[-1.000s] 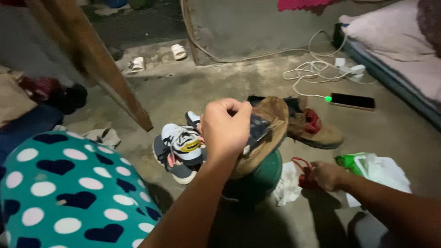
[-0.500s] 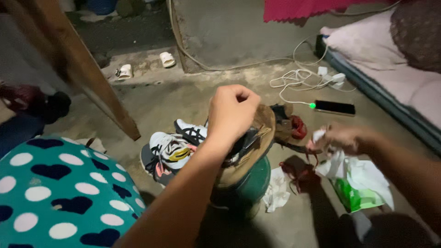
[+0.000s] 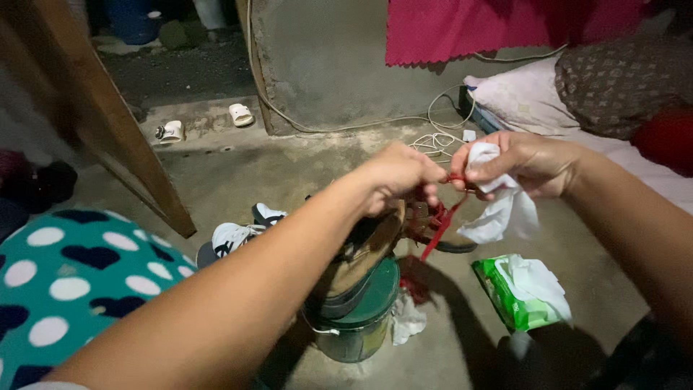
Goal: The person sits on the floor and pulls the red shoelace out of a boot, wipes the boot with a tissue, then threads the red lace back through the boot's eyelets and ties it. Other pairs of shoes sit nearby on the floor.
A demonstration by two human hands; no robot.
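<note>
My left hand [image 3: 401, 177] and my right hand [image 3: 523, 162] meet in mid-air above a brown shoe [image 3: 361, 256]. The shoe lies sole-up on a green metal can [image 3: 357, 325]. A red shoelace [image 3: 437, 227] is pinched between the fingers of both hands and hangs down toward the shoe. My right hand also grips a crumpled white wipe [image 3: 502, 209], which wraps the lace where the fingers hold it. A second brown shoe sits behind the hands, mostly hidden.
A green pack of wipes [image 3: 520, 289] lies on the concrete floor to the right, and a used white wipe [image 3: 408, 321] lies by the can. White sneakers [image 3: 234, 235] sit to the left. A slanted wooden beam [image 3: 108, 123], white cables [image 3: 433, 141] and a mattress [image 3: 534, 94] surround the spot.
My right hand lifted the red lace and a white wipe off the floor. My left hand left the shoe's top and now pinches the lace. The view tilted upward.
</note>
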